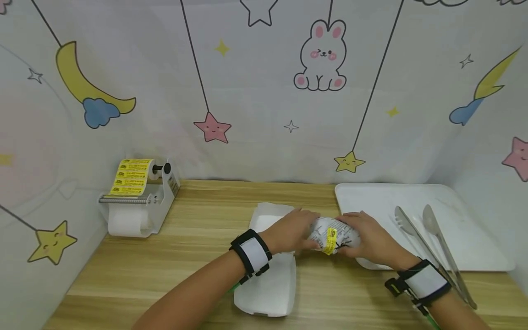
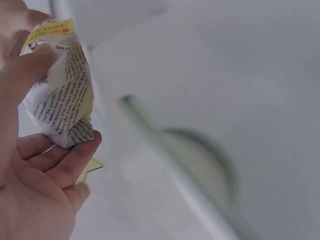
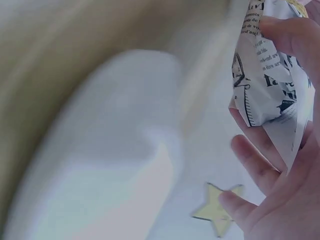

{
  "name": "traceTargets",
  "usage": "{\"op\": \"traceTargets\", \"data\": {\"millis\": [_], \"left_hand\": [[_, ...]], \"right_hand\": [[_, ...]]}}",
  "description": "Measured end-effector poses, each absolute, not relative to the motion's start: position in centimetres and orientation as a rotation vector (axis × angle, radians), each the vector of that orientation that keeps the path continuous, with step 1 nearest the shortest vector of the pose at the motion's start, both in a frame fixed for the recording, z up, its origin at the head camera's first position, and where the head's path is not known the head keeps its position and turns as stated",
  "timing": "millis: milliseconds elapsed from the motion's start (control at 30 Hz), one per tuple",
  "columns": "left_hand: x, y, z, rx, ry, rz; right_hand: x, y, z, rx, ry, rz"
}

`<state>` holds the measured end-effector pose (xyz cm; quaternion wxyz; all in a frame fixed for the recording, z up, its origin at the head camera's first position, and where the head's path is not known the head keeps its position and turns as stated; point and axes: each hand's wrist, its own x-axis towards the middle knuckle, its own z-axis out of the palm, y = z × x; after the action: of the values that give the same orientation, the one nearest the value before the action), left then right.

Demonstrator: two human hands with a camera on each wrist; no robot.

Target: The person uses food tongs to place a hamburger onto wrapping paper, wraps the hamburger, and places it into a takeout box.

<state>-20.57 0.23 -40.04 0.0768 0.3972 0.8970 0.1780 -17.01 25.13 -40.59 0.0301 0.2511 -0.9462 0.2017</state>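
Note:
A parcel wrapped in newsprint paper (image 1: 344, 233), with a yellow printed label (image 1: 331, 240) on its near side, is held up between both hands. My left hand (image 1: 294, 229) grips its left end, thumb in front and fingers behind and below. On the right end, my right hand (image 1: 365, 236) holds it the same way. The left wrist view shows the crumpled, folded paper end (image 2: 65, 100) in the left fingers. In the right wrist view a pointed paper flap (image 3: 285, 132) hangs over the right palm. What the wrapping contains is hidden.
Beneath my left arm lies an open white takeaway box (image 1: 268, 286). A white tray (image 1: 466, 229) at right bears metal tongs (image 1: 443, 250), whose handles reach past its front edge. A label dispenser (image 1: 138, 199) with a yellow roll stands at the back left of the wooden table (image 1: 198, 270).

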Motion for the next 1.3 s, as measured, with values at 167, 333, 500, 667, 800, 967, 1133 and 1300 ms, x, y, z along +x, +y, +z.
{"op": "traceTargets", "data": {"millis": [167, 333, 500, 667, 800, 967, 1133, 1300], "left_hand": [[-19.6, -2.0, -37.0, 1.224, 2.633, 0.679], [-17.5, -6.1, -34.9, 1.163, 2.544, 0.769], [-15.5, -10.2, -34.6, 1.057, 2.448, 0.834], [-14.2, -12.6, -35.2, 1.008, 2.441, 0.844], [-13.6, -13.4, -36.0, 0.983, 2.462, 0.792], [-13.1, -13.6, -37.4, 0.983, 2.474, 0.723], [-13.0, -13.3, -38.8, 0.998, 2.519, 0.606], [-12.9, -12.9, -39.7, 1.084, 2.583, 0.497]], "right_hand": [[-16.1, 24.1, -38.4, 0.828, -2.859, 0.736], [-14.1, 20.4, -37.2, 0.852, -2.843, 0.73], [-12.0, 16.4, -37.0, 0.886, -2.839, 0.674], [-11.0, 13.6, -37.6, 0.916, -2.874, 0.633], [-10.7, 12.3, -38.5, 0.943, -2.926, 0.594], [-10.3, 11.3, -39.9, 0.967, -2.944, 0.554], [-10.2, 10.7, -41.0, 0.964, -3.011, 0.527], [-10.0, 10.4, -41.8, 0.996, -3.096, 0.47]]}}
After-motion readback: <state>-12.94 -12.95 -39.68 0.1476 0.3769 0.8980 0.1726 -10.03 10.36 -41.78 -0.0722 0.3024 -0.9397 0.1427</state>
